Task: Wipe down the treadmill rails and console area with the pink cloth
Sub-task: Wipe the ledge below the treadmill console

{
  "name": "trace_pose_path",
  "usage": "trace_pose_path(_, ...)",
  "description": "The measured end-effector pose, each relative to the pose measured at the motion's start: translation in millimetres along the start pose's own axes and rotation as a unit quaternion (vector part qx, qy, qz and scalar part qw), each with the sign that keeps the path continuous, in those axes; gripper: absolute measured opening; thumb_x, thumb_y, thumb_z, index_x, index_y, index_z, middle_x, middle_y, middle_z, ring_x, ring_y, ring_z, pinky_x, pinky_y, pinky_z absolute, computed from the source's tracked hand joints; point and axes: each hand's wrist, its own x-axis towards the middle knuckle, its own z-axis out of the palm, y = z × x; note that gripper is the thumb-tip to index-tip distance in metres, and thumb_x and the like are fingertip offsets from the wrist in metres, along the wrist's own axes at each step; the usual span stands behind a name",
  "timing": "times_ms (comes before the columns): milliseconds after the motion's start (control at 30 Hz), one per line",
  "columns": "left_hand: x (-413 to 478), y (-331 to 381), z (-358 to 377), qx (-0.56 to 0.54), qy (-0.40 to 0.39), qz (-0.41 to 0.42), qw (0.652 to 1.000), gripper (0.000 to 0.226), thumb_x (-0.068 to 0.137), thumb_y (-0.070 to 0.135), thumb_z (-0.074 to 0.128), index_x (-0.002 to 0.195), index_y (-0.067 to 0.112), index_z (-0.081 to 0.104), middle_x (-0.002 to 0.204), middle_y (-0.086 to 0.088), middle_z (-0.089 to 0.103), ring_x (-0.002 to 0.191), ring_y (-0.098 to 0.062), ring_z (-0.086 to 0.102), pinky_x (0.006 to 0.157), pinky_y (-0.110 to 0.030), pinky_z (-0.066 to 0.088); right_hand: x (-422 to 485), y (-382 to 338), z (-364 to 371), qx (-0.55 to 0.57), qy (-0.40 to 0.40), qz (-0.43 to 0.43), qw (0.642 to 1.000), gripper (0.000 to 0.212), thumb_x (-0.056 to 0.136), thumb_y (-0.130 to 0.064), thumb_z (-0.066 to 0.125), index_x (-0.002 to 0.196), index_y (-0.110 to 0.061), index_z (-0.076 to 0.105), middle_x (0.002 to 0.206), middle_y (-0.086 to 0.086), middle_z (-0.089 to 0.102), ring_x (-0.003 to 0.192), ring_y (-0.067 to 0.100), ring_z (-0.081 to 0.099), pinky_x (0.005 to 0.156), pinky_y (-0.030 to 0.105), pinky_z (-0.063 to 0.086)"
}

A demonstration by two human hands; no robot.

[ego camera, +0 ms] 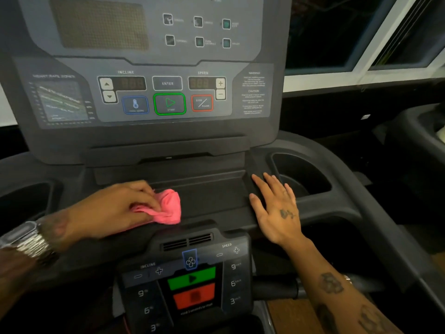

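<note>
Pink cloth [168,208], bunched into a wad, is sitting on the left part of the dark flat tray [212,196] just below the upright treadmill console [154,131]. The left hand [115,208] is holding it, the grip curling around the near side of the cloth and pressing it down by the tray's front lip. A silver metal watch [29,239] is showing on that wrist. The right hand [277,208] is lying flat on the tray's right edge, its grip wide and holding nothing, with straight fingers pointing toward the console, just beside the right cup holder [301,174]. The two hands are resting well apart. The console is showing dark displays and buttons marked incline, enter, speed, start and stop; the smaller print looks too blurred to read. A lower control panel [190,285] with a green and a red button is sitting nearest the camera, between the forearms.
</note>
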Motion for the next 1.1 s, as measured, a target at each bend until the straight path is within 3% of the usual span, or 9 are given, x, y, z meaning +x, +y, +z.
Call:
trace_pose_path(133,17,13,11,0.054,0.029,0.034,0.998,0.029,0.081,0.047,0.053,0.103,0.039,0.07,0.101,0.021,0.054,0.093,0.0,0.057,0.083,-0.018,0.041,1,-1,1,0.006,0.017,0.001,1.0,0.058,0.097,-0.056,0.021,0.149,-0.036,0.034,0.159,-0.002,0.028,0.149,0.01,0.014,0.122,0.036,0.001)
trace_pose_path(333,119,82,32,0.076,-0.011,0.099,0.992,0.025,0.085,0.041,0.061,0.107,0.034,0.071,0.105,0.006,0.06,0.098,-0.015,0.06,0.084,-0.031,0.047,2,-3,0,0.059,0.025,0.026,0.998,0.063,0.097,-0.055,0.006,0.146,-0.036,0.041,0.157,-0.004,0.034,0.146,0.006,0.02,0.121,0.031,0.001)
trace_pose_path(467,154,117,50,0.076,0.054,0.039,0.995,0.025,0.085,0.049,0.061,0.102,0.032,0.069,0.099,0.002,0.059,0.096,-0.022,0.06,0.072,-0.03,0.039,3,-3,0,0.067,0.022,0.026,0.997,0.061,0.099,-0.053,0.005,0.147,-0.037,0.039,0.156,-0.005,0.035,0.146,0.005,0.021,0.121,0.033,0.003)
trace_pose_path(600,161,124,66,0.098,0.145,-0.037,0.984,0.022,0.09,0.03,0.057,0.11,0.025,0.064,0.106,-0.004,0.061,0.099,-0.028,0.062,0.078,-0.035,0.045,3,-4,0,0.115,0.031,0.058,0.991,0.063,0.098,-0.055,0.01,0.151,-0.03,0.034,0.154,-0.008,0.039,0.144,0.002,0.024,0.122,0.033,0.005)
trace_pose_path(700,161,123,61,0.095,0.094,-0.013,0.991,0.023,0.09,0.031,0.057,0.105,0.016,0.066,0.105,-0.009,0.06,0.098,-0.03,0.062,0.079,-0.038,0.046,3,-6,0,0.16,0.048,0.079,0.983,0.065,0.098,-0.056,0.013,0.154,-0.027,0.024,0.152,-0.007,0.042,0.141,-0.001,0.029,0.121,0.031,0.008)
trace_pose_path(833,144,120,54,0.046,-0.029,0.052,0.997,0.024,0.09,0.037,0.058,0.105,0.023,0.07,0.101,-0.004,0.058,0.098,-0.025,0.058,0.086,-0.039,0.046,2,-8,-2,0.155,0.059,0.077,0.983,0.065,0.096,-0.058,0.014,0.153,-0.03,0.024,0.148,-0.007,0.047,0.137,-0.003,0.034,0.12,0.028,0.009)
trace_pose_path(967,134,116,49,0.095,-0.051,0.035,0.994,0.027,0.091,0.03,0.055,0.111,0.018,0.068,0.106,-0.007,0.057,0.105,-0.027,0.055,0.088,-0.035,0.043,2,-3,0,0.135,0.069,0.066,0.986,0.064,0.096,-0.059,0.017,0.152,-0.029,0.027,0.147,-0.007,0.048,0.136,0.0,0.036,0.12,0.028,0.011)
trace_pose_path(1100,105,90,44,0.103,-0.011,0.007,0.995,0.025,0.09,0.03,0.057,0.113,0.029,0.067,0.107,-0.002,0.056,0.104,-0.025,0.057,0.089,-0.039,0.046,1,-4,0,0.103,0.075,0.056,0.99,0.062,0.096,-0.059,0.021,0.146,-0.027,0.042,0.146,-0.007,0.049,0.138,0.007,0.038,0.12,0.035,0.016)
